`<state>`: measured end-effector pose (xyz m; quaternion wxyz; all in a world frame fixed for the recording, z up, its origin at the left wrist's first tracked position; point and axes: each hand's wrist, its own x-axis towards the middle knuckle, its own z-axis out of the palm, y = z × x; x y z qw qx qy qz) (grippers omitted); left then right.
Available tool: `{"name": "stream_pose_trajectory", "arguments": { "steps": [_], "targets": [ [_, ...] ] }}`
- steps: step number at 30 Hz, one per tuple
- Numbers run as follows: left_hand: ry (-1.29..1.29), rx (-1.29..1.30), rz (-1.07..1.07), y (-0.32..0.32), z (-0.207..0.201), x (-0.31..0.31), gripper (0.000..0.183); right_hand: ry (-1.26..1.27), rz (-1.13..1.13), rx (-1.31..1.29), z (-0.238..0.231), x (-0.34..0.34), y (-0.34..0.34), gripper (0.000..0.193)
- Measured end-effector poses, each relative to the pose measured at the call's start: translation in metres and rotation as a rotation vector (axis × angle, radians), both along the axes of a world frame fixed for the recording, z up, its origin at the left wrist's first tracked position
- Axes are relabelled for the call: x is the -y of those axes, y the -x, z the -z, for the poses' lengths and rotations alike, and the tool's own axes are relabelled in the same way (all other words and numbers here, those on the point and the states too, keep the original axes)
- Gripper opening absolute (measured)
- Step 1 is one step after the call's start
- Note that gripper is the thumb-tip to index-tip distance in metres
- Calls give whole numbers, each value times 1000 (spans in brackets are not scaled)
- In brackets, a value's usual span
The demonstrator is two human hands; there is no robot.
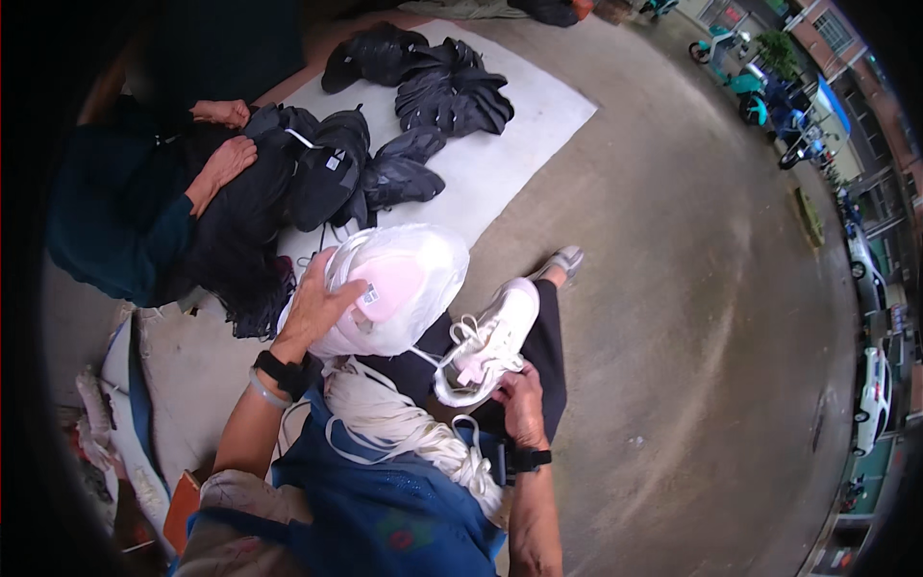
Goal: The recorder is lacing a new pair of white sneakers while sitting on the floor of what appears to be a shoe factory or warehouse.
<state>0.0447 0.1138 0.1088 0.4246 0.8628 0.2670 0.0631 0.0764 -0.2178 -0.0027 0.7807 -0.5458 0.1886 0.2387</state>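
My left hand point(317, 303) grips a rounded, pale pink and white bundle point(413, 260) that looks like nested shoe uppers, its thumb pressed on the pink face beside a small label. Over my right thigh rests a pale pink and white sneaker upper point(510, 313) with loosely threaded laces, toe pointing away. The fingers of my right hand point(522, 404) pinch its heel edge. Whether it has a sole underneath cannot be seen. A thick hank of white shoelaces point(385, 413) lies across my lap, on a blue apron point(356, 519). One lace runs between the bundle and the sneaker upper.
Black shoe uppers point(452, 96) lie in stacks on a white sheet point(548, 106) ahead. At left, another person's hands point(226, 159) rest at a black stack point(327, 173). Concrete floor point(673, 337) stretches right, toward parked scooters point(750, 87) and a white car point(873, 399).
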Motion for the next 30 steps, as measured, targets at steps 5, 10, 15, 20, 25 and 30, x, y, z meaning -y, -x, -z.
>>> {"name": "stream_pose_trajectory", "arguments": {
  "steps": [5,10,15,20,25,30],
  "targets": [
    [-27,22,-119,-6,19,-2,63,109,-215,180,-17,3,1,38],
    [-1,199,-193,5,30,-4,45,-295,-134,144,-34,-8,-3,35],
    [-264,193,-186,15,4,2,41,-419,-193,203,-54,-21,-17,31],
    [-366,254,-190,18,-9,-3,39,-474,-188,236,-71,-27,-17,34],
    [-328,255,-242,25,-3,-8,32,-504,-143,202,-96,-44,-15,37],
    [-167,334,-206,33,0,5,29,-451,-115,229,-101,-72,-12,37]
  ]
}}
